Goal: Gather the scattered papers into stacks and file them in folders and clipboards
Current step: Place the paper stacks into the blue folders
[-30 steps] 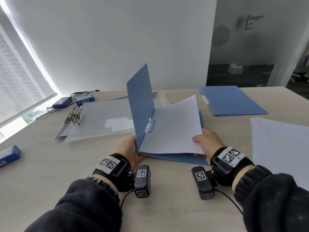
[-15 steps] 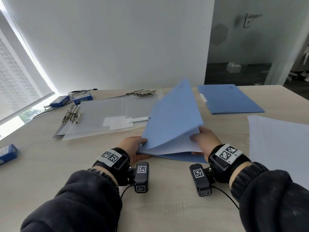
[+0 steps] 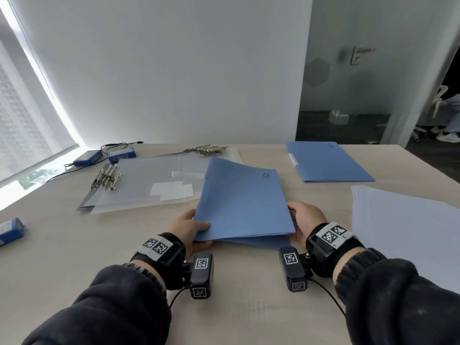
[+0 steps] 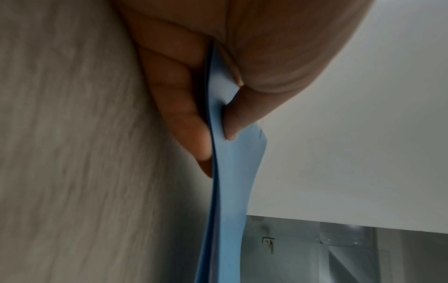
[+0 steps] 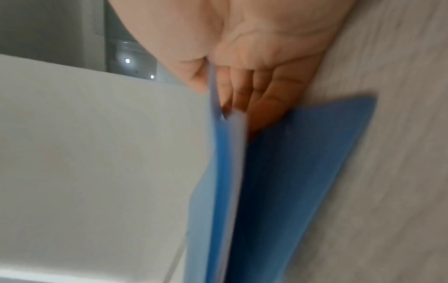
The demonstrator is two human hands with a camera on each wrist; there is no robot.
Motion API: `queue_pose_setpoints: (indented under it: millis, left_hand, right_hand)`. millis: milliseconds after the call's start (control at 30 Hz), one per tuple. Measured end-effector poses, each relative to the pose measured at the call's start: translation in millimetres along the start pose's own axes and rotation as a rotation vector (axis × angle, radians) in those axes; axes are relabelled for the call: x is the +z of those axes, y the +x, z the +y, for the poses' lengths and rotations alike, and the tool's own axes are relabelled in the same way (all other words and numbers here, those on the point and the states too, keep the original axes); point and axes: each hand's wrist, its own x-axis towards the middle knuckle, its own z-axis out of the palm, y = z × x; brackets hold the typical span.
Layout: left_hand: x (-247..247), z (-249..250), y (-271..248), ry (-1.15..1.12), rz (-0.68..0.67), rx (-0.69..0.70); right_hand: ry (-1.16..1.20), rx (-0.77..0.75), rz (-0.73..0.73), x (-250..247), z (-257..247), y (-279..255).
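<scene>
A blue folder (image 3: 241,202) lies in front of me on the table, its front cover down and a thin gap left along the near edge. My left hand (image 3: 191,227) pinches its left edge; the left wrist view has the thumb on top of the folder (image 4: 230,172) and fingers (image 4: 191,124) beneath. My right hand (image 3: 302,220) grips the right edge, thumb on the cover and fingers under it, as on the folder (image 5: 290,153) in the blurred right wrist view. The papers inside are hidden. A stack of white papers (image 3: 403,227) lies at the right.
A second blue folder (image 3: 328,161) lies closed at the back right. Clear plastic clipboards (image 3: 139,185) with metal clips (image 3: 107,175) overlap at the left, and more clips (image 3: 209,149) lie behind. Small blue boxes (image 3: 90,158) with cables sit near the window, another (image 3: 10,230) at the far left.
The folder's front cover has swung from upright down over the white papers, which are now covered. Both hands have stayed at the folder's near corners.
</scene>
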Motion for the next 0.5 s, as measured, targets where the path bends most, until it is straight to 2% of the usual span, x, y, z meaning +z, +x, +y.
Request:
queue_pose_setpoints:
  millis: [67,167,300,367,500]
  left_hand:
    - [-5,-3,-4,-0.039,0.010,0.023]
    - [-9,-6,-10,-0.114,0.020,0.073]
    - [-4,1,-21,-0.155,-0.027,0.139]
    - [1,7,-26,-0.140,-0.054,0.172]
    - [6,17,-34,0.007,-0.121,0.147]
  right_hand:
    - [-0.004,-0.038,0.031,-3,-2,-7]
    - [-0.197,-0.171,0.071,-10,-4,-17]
    - [-0.038,-0.056,-0.179,-9,-9,-37]
    - [-0.063,-0.085,-0.242,-8,-13,-47]
    - [-0.155,-0.275,-0.158,-17,-22,-54]
